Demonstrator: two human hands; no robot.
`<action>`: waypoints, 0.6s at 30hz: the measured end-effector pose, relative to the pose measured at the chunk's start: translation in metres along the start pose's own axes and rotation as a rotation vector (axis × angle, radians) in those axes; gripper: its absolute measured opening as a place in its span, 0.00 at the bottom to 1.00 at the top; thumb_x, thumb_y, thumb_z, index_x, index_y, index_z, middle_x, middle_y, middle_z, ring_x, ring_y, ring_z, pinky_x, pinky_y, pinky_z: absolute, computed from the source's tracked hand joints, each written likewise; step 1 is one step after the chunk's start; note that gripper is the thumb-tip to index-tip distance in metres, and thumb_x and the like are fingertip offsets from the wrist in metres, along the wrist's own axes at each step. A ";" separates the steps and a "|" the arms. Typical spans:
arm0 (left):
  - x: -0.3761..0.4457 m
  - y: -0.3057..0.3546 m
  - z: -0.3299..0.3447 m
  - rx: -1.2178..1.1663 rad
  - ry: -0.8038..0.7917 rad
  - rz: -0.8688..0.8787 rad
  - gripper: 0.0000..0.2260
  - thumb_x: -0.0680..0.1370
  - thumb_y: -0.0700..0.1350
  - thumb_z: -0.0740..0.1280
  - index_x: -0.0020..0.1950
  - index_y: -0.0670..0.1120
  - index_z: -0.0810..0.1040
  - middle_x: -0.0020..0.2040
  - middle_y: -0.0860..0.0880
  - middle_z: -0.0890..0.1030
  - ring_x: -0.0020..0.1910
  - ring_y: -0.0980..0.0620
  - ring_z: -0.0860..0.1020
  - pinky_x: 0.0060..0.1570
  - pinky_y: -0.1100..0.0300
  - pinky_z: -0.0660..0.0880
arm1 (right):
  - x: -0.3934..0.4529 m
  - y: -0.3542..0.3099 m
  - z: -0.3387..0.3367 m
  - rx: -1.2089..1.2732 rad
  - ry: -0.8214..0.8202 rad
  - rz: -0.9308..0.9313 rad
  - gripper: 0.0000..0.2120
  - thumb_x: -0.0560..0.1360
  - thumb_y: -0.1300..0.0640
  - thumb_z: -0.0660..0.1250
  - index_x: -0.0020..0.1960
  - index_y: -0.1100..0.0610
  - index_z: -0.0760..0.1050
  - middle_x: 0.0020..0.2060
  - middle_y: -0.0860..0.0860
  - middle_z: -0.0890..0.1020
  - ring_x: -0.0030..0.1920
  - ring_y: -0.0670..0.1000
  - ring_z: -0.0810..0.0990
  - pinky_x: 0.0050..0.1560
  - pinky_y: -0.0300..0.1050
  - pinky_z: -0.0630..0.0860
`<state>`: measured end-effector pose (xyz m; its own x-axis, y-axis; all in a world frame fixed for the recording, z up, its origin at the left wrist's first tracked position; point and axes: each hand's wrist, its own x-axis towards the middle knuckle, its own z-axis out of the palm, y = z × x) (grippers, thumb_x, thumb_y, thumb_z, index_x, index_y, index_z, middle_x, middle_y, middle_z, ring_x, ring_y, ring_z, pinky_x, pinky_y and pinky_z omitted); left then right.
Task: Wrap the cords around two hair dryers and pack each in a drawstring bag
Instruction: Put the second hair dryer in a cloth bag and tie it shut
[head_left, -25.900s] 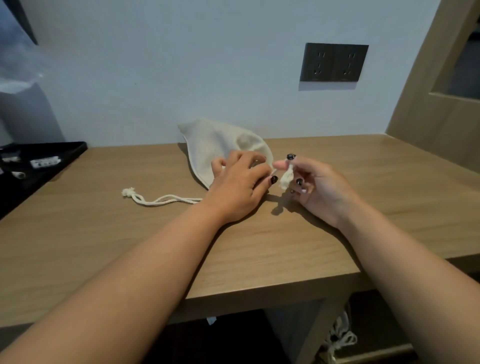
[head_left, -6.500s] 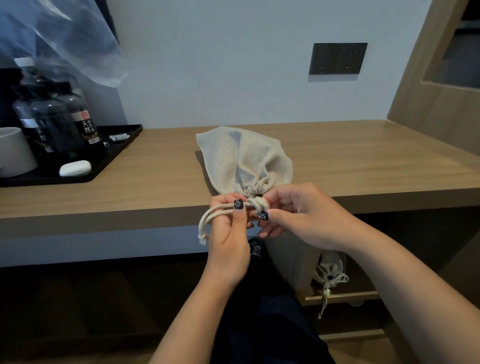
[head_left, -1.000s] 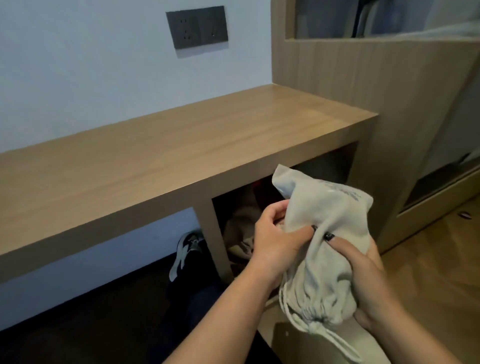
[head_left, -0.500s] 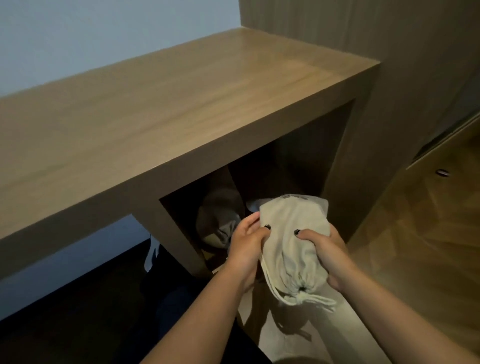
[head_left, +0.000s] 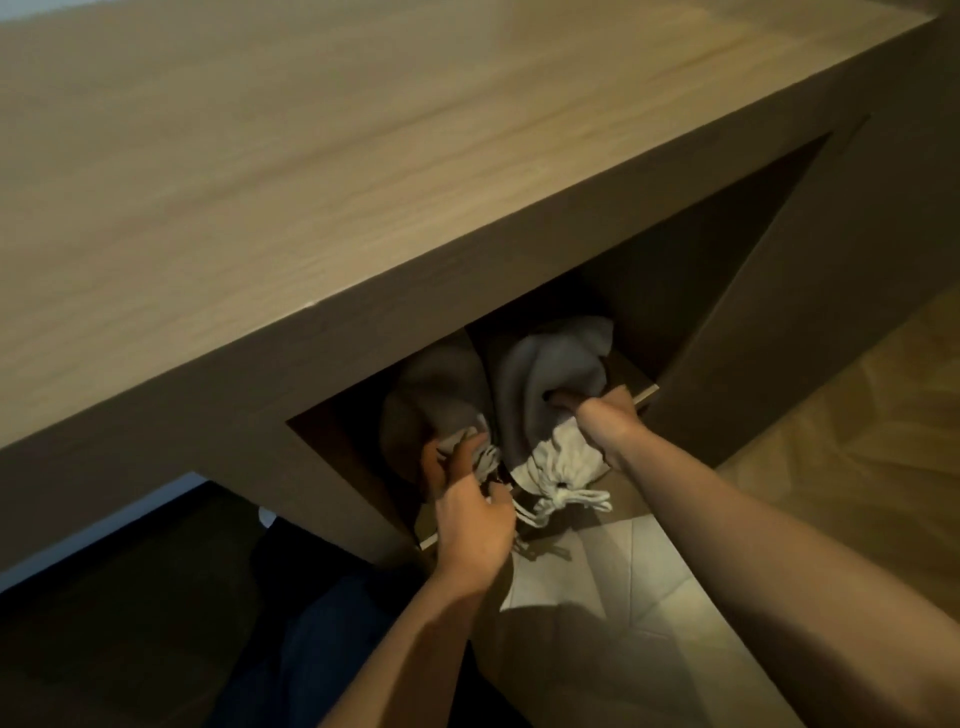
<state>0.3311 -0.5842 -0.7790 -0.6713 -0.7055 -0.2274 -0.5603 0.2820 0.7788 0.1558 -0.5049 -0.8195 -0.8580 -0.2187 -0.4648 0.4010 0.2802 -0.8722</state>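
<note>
Below me: wooden desk top (head_left: 291, 156); 1 open cubby (head_left: 675, 291) under its front edge; wood-pattern floor (head_left: 841, 441) at right; pale floor tiles (head_left: 613, 577) before the cubby.

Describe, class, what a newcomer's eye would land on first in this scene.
Two pale drawstring bags sit side by side in the open cubby under the wooden desk. The right hand grips the right bag; its knotted cord trails out front. The left hand reaches to the left bag.
</note>
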 end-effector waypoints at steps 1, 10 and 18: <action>-0.002 -0.001 0.003 -0.010 -0.001 0.021 0.25 0.76 0.35 0.65 0.71 0.52 0.70 0.76 0.46 0.54 0.71 0.51 0.65 0.61 0.80 0.54 | 0.005 0.000 0.004 0.003 -0.002 -0.030 0.37 0.61 0.52 0.81 0.67 0.59 0.71 0.51 0.53 0.81 0.46 0.52 0.80 0.40 0.43 0.79; 0.000 -0.032 0.009 0.217 -0.044 0.032 0.26 0.80 0.43 0.62 0.75 0.60 0.60 0.77 0.47 0.52 0.72 0.49 0.64 0.71 0.56 0.61 | 0.033 -0.036 0.017 -0.394 -0.064 -0.310 0.42 0.67 0.51 0.78 0.75 0.56 0.62 0.70 0.57 0.71 0.70 0.57 0.70 0.69 0.54 0.67; 0.009 -0.046 0.018 0.400 -0.047 0.026 0.28 0.79 0.49 0.62 0.75 0.67 0.54 0.77 0.51 0.51 0.75 0.46 0.56 0.73 0.44 0.53 | -0.020 -0.005 0.014 -0.855 -0.155 -0.318 0.44 0.72 0.57 0.72 0.77 0.38 0.49 0.78 0.50 0.38 0.77 0.61 0.43 0.73 0.59 0.62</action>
<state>0.3422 -0.5923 -0.8274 -0.7041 -0.6667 -0.2444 -0.6812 0.5370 0.4975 0.1755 -0.5145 -0.8082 -0.8100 -0.5087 -0.2918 -0.2721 0.7667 -0.5814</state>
